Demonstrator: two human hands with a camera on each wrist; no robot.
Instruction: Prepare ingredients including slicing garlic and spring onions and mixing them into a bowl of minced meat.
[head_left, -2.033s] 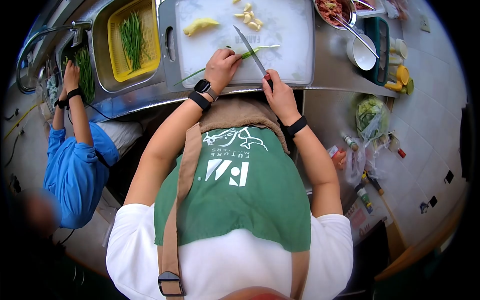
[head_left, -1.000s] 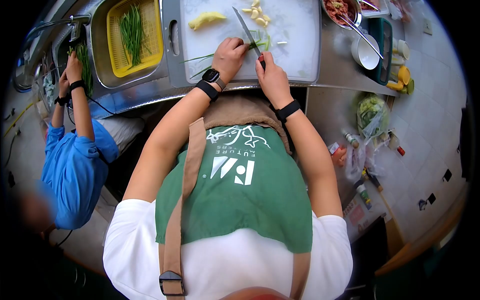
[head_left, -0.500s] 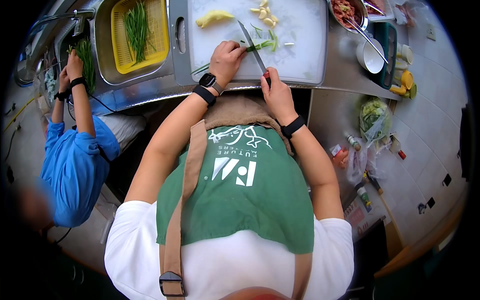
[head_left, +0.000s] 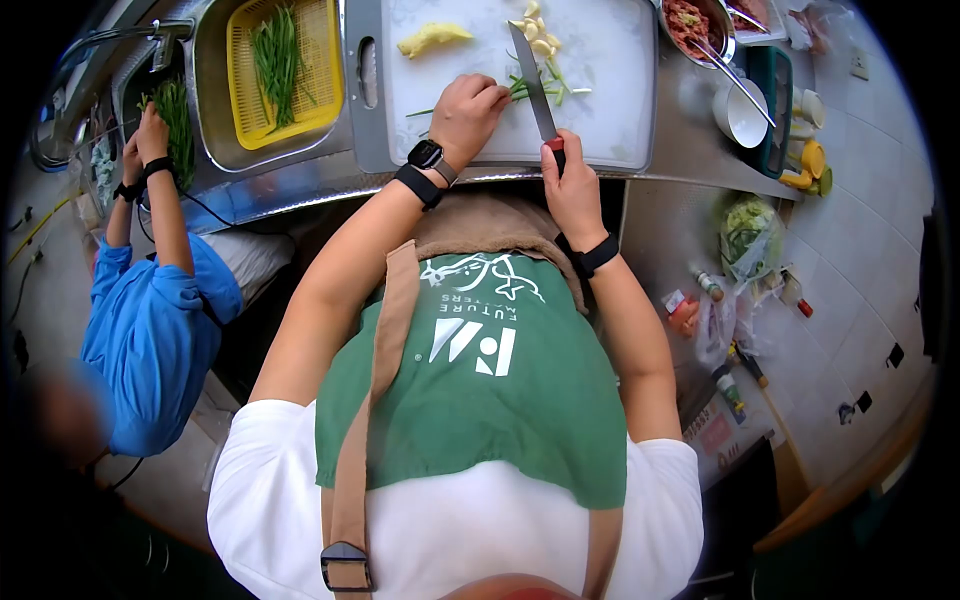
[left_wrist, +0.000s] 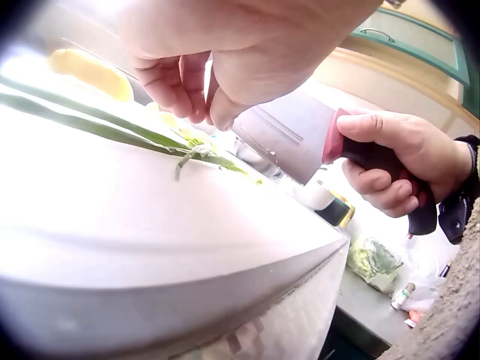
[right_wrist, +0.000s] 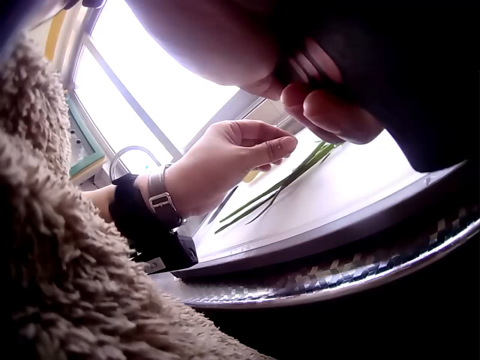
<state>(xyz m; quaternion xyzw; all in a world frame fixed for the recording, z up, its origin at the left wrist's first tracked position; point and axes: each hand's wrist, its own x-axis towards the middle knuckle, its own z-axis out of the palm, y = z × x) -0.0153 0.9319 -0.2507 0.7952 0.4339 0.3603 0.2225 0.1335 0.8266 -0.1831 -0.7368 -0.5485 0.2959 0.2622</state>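
My right hand (head_left: 573, 190) grips a kitchen knife (head_left: 530, 75) by its red-and-black handle. The blade points away across the white cutting board (head_left: 610, 130), just right of the cut scallion. My left hand (head_left: 468, 118) is over the scallions (left_wrist: 105, 124), thumb and fingertips drawn close together. In the left wrist view the long green stalks lie on the board, and the fingertips overlap their cut end; whether they pinch a piece I cannot tell. Ginger (head_left: 433, 39) and garlic cloves (head_left: 541, 38) lie toward the board's far side.
Left of the board, a yellow basket (head_left: 238, 92) of green stalks sits in the sink. Another person in blue (head_left: 150, 340) handles greens farther left. On the right stand a bowl of minced meat (head_left: 690, 22), a white bowl (head_left: 738, 118) and a bagged cabbage (head_left: 750, 235).
The knife was crossing the scallion and now stands farther right with its blade turned more upright. Short cut pieces have appeared on the board. My left hand has moved slightly right and away.
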